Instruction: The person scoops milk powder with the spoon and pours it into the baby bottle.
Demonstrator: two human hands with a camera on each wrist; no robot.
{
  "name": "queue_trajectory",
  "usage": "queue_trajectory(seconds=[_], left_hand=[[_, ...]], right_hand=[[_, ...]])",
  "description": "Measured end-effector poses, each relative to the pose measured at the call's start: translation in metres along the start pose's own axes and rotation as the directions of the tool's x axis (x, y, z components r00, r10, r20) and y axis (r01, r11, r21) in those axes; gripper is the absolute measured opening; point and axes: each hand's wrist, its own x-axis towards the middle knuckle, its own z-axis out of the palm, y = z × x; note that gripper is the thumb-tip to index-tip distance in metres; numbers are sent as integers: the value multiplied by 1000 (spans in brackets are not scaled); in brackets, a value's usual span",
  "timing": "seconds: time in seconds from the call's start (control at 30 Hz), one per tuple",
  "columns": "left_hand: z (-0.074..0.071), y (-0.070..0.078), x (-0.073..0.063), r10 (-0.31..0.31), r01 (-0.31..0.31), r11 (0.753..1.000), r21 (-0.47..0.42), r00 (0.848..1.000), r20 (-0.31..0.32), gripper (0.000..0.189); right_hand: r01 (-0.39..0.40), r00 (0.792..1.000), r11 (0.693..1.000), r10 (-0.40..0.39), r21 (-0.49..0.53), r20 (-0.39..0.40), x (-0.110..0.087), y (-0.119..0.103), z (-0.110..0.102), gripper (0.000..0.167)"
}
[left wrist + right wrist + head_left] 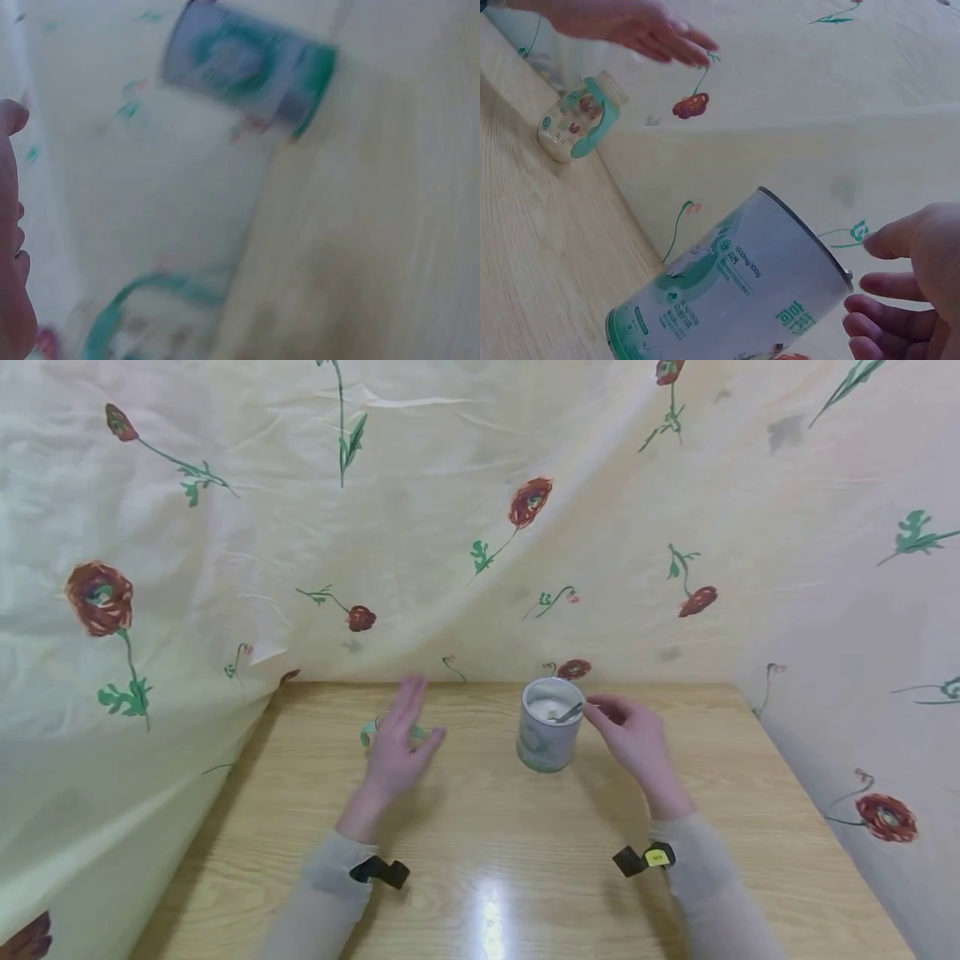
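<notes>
A white and green tin can [543, 739] stands upright on the table, its top uncovered and white powder [546, 707] inside. A spoon [567, 714] leans in it, its handle end poking over the right rim. Right at that handle end is my right hand [630, 735]; in the right wrist view its thumb [892, 238] and forefinger are spread apart beside the rim. With fingers straight, my left hand [397, 747] is held above a clear bottle [562, 131] with a teal strap [600, 124]. In the head view the hand hides most of that bottle.
The wooden table [480, 827] ends at the back against a hanging cream cloth [420, 527] with red flowers. This cloth also runs down both sides. Each wrist carries a black strap-on camera [381, 870].
</notes>
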Motion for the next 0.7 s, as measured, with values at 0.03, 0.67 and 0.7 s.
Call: queue_trajectory(seconds=[0.03, 0.67, 0.7], left_hand=[[11, 3, 1, -21, 21, 1000, -22, 999, 38, 82], [132, 37, 48, -321, 390, 869, -306, 913, 251, 120], [134, 38, 50, -321, 392, 866, -311, 912, 255, 121]], right_hand=[[10, 1000, 1000, -10, -13, -3, 1, -1, 2, 50], [49, 999, 964, -48, -261, 11, 15, -25, 8, 36], [59, 998, 963, -58, -264, 11, 16, -27, 8, 34]])
